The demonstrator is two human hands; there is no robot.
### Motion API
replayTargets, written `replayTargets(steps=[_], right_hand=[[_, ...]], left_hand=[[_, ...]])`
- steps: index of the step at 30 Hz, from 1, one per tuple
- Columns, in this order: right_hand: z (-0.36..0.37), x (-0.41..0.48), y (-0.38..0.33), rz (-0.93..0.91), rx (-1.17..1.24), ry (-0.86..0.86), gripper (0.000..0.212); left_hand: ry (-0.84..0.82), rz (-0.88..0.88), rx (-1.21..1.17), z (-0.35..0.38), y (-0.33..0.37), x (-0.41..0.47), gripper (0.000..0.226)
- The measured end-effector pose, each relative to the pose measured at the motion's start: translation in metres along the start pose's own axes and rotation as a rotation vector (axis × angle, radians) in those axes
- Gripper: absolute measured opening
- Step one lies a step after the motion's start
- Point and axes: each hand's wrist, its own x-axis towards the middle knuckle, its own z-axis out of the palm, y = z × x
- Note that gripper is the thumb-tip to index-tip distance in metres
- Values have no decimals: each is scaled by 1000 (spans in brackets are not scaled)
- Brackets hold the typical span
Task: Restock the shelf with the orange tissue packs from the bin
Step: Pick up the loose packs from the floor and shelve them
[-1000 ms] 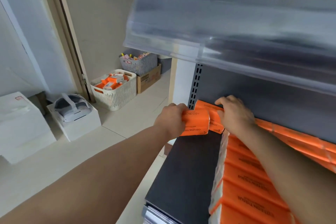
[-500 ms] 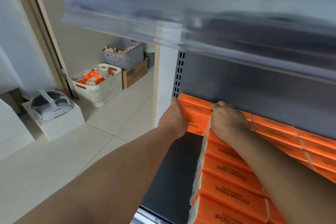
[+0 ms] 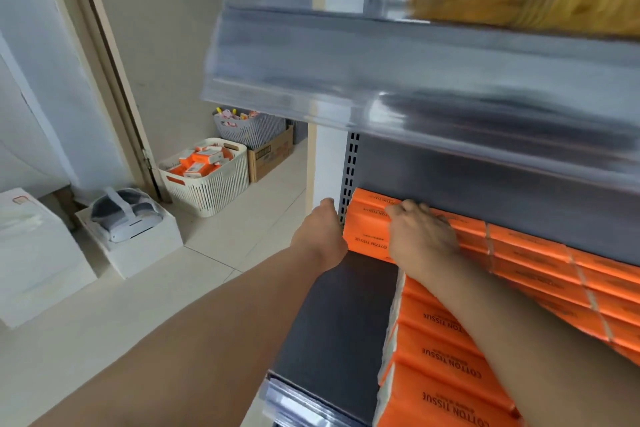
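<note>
Orange tissue packs [image 3: 367, 229] are stacked at the back left corner of the dark grey shelf [image 3: 329, 322]. My left hand [image 3: 320, 236] holds the left end of that stack, its fingers hidden behind it. On top of the stack lies my right hand [image 3: 420, 236], fingers curled over the upper pack's back edge. More orange packs [image 3: 446, 357] fill the shelf in rows to the right and front. The white slatted bin [image 3: 211, 194] on the floor to the left holds several more orange packs.
The upper shelf's clear plastic edge strip [image 3: 415, 87] hangs low just above my hands. A grey basket [image 3: 251, 130] and a cardboard box [image 3: 273, 156] stand behind the bin. A white box with a headset [image 3: 128, 222] sits on the tiled floor.
Both hands pushed the orange packs back against the shelf's rear wall in the left corner. My view shifted, and the packs now sit flush with the row.
</note>
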Motion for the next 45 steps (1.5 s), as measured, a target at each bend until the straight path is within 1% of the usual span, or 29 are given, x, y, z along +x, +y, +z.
replayTargets(steps=[4,7,10,13,17,21,24,30,35,38,42,45], right_hand=[[-16,-11,-21,-65,35,12,40],[-27,-28,-42,-121,64,20,39],[-33,-50,-68,-181,99,41,35],[-33,-76,-98,-263,131,58,32],[-21,-122,-141,-347,179,55,27],[12,-184,-182,-417,180,-47,30],[37,-229,-215,-502,163,-141,31],[89,-319,-284,-702,121,-332,31],[136,-339,-306,-747,118,-474,28],[168,-339,-314,-782,121,-543,36],[206,-331,-332,-806,57,-613,35],[230,-325,-353,-857,-7,-613,36]], left_hand=[[15,-3,102,-26,-8,-18,53],[49,-13,162,-43,-18,-39,51],[91,-25,192,-59,-35,-69,53],[121,-46,236,-75,-57,-102,54],[124,-123,279,-91,-105,-157,51],[79,-218,283,-81,-166,-232,50],[27,-303,281,-70,-214,-288,49],[-80,-556,315,-56,-316,-389,48],[-165,-651,341,-31,-371,-412,43],[-222,-711,346,-9,-396,-418,40],[-291,-754,319,22,-421,-418,41],[-295,-799,289,37,-437,-413,43]])
